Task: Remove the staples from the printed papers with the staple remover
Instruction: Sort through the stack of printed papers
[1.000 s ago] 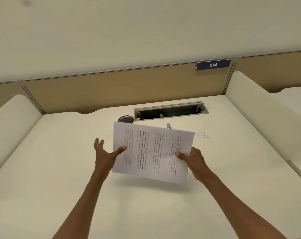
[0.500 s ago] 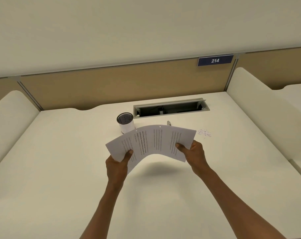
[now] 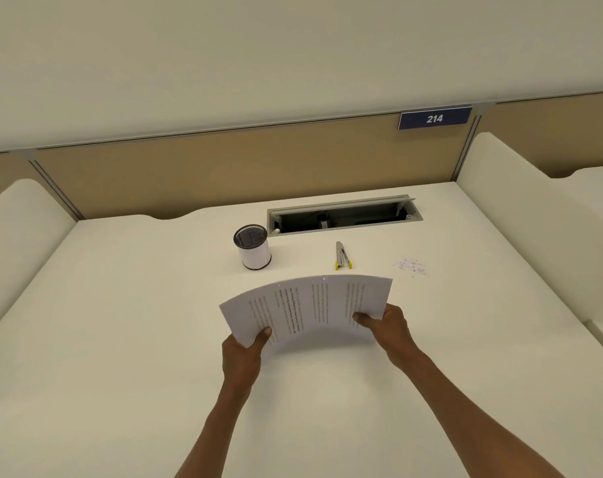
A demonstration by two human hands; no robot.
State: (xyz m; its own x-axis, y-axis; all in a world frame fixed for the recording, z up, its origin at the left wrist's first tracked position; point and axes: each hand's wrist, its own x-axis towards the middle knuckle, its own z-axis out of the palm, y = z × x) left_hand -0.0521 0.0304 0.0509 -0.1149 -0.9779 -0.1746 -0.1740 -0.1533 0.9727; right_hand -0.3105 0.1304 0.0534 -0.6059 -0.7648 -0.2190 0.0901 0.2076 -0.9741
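Above the desk (image 3: 120, 339), my left hand (image 3: 242, 353) and right hand (image 3: 389, 326) pinch the bowed papers (image 3: 307, 308) at opposite ends, thumbs on top, other fingers hidden underneath. Print too small to read. Staple remover (image 3: 342, 256) lies beyond, near loose staples (image 3: 410, 265), barely distinguishable.

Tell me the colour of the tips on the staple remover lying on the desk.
Yellow tips on a grey metal staple remover, seen in the head view.
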